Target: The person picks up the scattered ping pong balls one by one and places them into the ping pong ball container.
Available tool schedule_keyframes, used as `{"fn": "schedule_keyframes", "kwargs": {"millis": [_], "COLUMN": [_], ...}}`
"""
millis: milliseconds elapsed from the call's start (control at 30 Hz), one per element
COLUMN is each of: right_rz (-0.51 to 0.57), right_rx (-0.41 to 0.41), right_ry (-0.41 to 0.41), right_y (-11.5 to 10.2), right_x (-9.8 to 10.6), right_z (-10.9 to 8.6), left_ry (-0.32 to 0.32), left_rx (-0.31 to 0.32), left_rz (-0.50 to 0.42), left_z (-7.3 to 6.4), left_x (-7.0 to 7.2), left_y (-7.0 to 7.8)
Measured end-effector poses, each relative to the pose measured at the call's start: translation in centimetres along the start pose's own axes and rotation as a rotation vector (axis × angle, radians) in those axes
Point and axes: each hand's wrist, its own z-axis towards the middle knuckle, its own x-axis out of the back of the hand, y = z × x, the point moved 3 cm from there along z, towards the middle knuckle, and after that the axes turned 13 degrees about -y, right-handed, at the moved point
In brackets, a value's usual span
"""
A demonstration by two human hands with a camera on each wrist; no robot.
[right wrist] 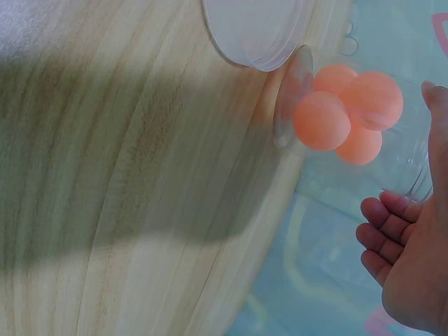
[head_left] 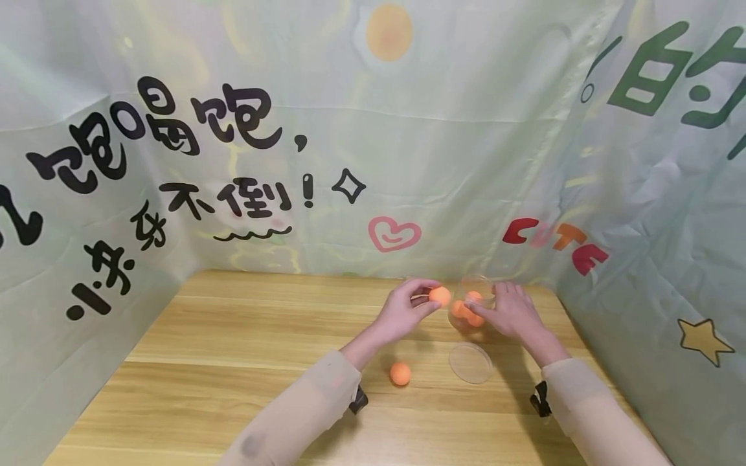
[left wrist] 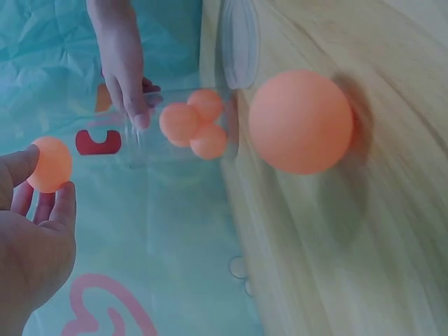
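My left hand (head_left: 405, 309) pinches an orange ping-pong ball (head_left: 440, 296) between thumb and fingertips, just left of a clear plastic jar (left wrist: 145, 148). The jar stands upright on the table, its mouth uncovered. Several orange balls (right wrist: 322, 121) lie piled at its bottom. My right hand (head_left: 515, 310) holds the jar near the rim, thumb on the near side and fingers round the far side. Another orange ball (head_left: 400, 373) sits on the table below my left wrist. In the left wrist view the held ball (left wrist: 52, 164) is level with the jar's upper part.
A round clear lid (head_left: 471, 363) lies flat on the wooden table (head_left: 245, 343) in front of the jar, right of the loose ball. Printed cloth walls (head_left: 466, 162) enclose the table at the back and both sides; the jar stands near the back edge.
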Motion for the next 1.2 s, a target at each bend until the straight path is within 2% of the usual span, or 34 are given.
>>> {"fn": "schedule_keyframes", "kwargs": {"millis": [433,1200], "right_rz": [-0.007,0.006], "right_rx": [-0.005,-0.011], "right_ry": [0.003,0.01], "right_y": [0.1,0.1], "right_x": [-0.2,0.0], "right_z": [0.1,0.0], "left_ry": [-0.003,-0.009], "left_rx": [-0.003,0.017], "left_rz": [0.012,0.113], "left_z": [2.2,6.0], "left_x": [-0.8,-1.9], "left_y": [0.6,0.7]}}
